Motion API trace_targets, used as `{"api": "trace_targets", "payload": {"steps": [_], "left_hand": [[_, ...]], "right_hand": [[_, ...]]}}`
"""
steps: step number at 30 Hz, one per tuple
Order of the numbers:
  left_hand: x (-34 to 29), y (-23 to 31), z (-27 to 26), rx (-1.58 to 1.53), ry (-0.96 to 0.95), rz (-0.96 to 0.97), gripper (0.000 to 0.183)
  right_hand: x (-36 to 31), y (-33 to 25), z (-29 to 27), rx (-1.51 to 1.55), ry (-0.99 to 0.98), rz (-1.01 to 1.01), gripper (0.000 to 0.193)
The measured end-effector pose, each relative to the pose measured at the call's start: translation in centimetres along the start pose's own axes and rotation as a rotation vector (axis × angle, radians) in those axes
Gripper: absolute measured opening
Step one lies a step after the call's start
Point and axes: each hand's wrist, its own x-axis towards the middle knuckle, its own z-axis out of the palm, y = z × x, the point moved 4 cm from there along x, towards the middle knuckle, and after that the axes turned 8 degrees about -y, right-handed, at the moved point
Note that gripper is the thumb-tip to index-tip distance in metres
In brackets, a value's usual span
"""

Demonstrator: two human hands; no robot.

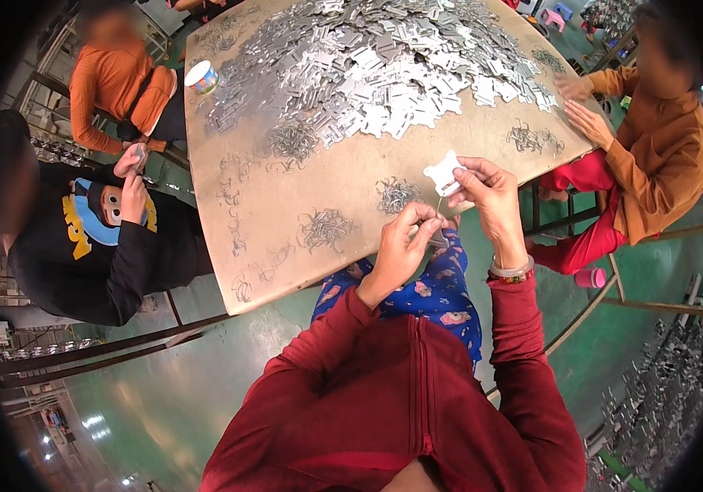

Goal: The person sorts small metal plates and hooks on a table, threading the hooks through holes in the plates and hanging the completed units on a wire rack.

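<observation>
1. At the left, the paper cup point(201, 76) stands by the left edge of the worktop point(269, 197); beside that edge, a co-worker in a black top point(81, 238) brings both hands together around a small grey piece.
2. Loose wire pieces lie scattered toward the near left corner. Right of them, a wire heap point(325, 230) sits by the near edge, with the large pile of metal plates point(384, 74) farther back, toward the far edge.
3. The left hand point(402, 250) is at the near edge, thumb and forefinger pinched on a thin wire point(439, 202). With so narrow a grip, the wire could twist or slip and drop past the edge, or scratch a fingertip.
4. The pale plate point(443, 173) is held above the worktop, just inside the near edge. It could tip if the wire pushes off-centre. Its broad face turns up, and its slotted end points toward the person; fingers cover part, so its long axis is unsure. The wire's runs from plate to left hand; whether it enters the slot cannot be told.
5. The right hand point(491, 193) grips the plate's right side between thumb and fingers.
6. Beyond, another co-worker's hands point(588, 123) are at the right edge.
</observation>
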Motion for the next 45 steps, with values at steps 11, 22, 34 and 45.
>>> {"api": "trace_targets", "payload": {"steps": [11, 22, 34, 45], "left_hand": [[-1.0, 1.8, 0.0, 0.502, 0.012, 0.138, 0.006], [-2.2, 0.4, -12.9, 0.733, 0.199, 0.003, 0.025], [0.9, -4.8, -29.5, 1.289, 0.119, -0.217, 0.010], [2.4, -2.1, -27.8, 1.290, 0.339, -0.187, 0.016]], "right_hand": [[-2.7, -1.0, 0.8, -0.129, 0.204, -0.062, 0.021], [-5.2, -0.8, 2.8, -0.217, 0.089, -0.076, 0.015], [-5.9, -1.1, 2.2, -0.184, 0.068, -0.089, 0.016], [-7.6, -0.7, 1.4, -0.156, 0.106, -0.074, 0.013]]}}
